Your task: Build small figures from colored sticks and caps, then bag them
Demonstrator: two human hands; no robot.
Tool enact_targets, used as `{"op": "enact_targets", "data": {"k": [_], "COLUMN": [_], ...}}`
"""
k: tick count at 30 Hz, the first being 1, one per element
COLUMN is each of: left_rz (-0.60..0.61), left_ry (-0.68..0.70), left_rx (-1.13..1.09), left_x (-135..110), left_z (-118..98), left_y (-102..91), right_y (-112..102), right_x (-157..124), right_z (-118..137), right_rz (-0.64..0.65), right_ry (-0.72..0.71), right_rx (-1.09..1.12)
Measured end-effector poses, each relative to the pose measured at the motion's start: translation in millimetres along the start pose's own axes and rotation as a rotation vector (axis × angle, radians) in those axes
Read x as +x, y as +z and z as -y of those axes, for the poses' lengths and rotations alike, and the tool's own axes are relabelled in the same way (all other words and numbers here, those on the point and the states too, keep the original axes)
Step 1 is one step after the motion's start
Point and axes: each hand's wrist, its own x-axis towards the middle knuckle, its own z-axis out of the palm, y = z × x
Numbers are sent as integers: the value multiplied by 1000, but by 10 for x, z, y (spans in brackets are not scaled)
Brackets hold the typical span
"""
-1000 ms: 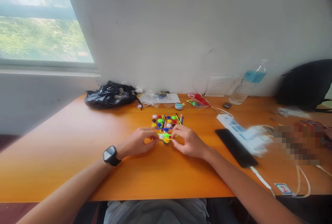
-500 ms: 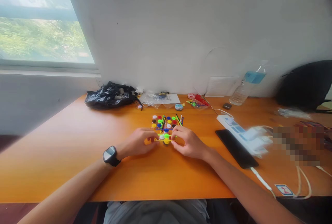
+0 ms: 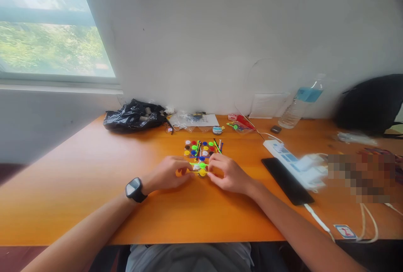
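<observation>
In the head view, my left hand [image 3: 172,172] pinches the left end of a thin yellow stick with a round yellow piece [image 3: 202,172] at its middle. My right hand [image 3: 231,172] has thumb and fingers closed at the stick's right end. Just beyond it lie a green round piece [image 3: 202,166] with a green stick, a white round piece [image 3: 196,166] and a blue round piece [image 3: 202,159]. Farther back are rows of coloured round pieces [image 3: 205,148] and several thin coloured sticks [image 3: 218,145]. My fingers hide parts of the nearest pieces.
A black plastic bag [image 3: 134,116] and a paper sheet [image 3: 208,120] with clear wrapping lie along the wall. A small round tin [image 3: 217,130] sits behind the pieces. At right are a black phone [image 3: 285,181], a power strip [image 3: 285,156], a bottle [image 3: 296,106] and cables.
Both hands stay almost in place, with the yellow stick and its round piece shifted very slightly toward me. Nothing is let go.
</observation>
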Motion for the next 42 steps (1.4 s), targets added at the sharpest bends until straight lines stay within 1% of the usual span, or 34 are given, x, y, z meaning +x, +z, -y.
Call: {"op": "enact_targets", "data": {"k": [4, 9, 12, 15, 19, 23, 27, 30, 33, 37, 42], "left_rz": [-5, -25, -100, -186, -237, -234, -221, -202, -200, -245, -246], "left_ry": [-17, -37, -35, -43, -82, -107, -120, -133, -138, -125, -104], "left_rx": [-23, -116, -135, -135, -152, -163, -172, -174, -154, -120, -198], "left_x": [2, -5, 8, 27, 34, 34, 47, 50, 45, 37, 32], "left_z": [-39, -81, -87, -55, 26, 76, 57, 34, 35, 53, 16], "left_y": [-10, -23, -17, 2, 44, 70, 61, 55, 64, 73, 36], "right_y": [-1, -4, 3, 12, 19, 28, 60, 88, 100, 83, 79], "right_x": [-2, -11, -17, -20, -11, 7, 31, 45, 50, 43, 32], "right_z": [-2, 14, 4, -31, -83, -127, -178, -207, -203, -147, -82], "right_rz": [1, -16, -43, -80, -97, -135, -228, -268, -282, -282, -269], "right_ry": [-12, -22, -10, 37, 98, 109, 106, 120, 124, 123, 115], "right_rx": [22, 95, 129, 125, 144, 192, 215, 221, 194, 194, 266]}}
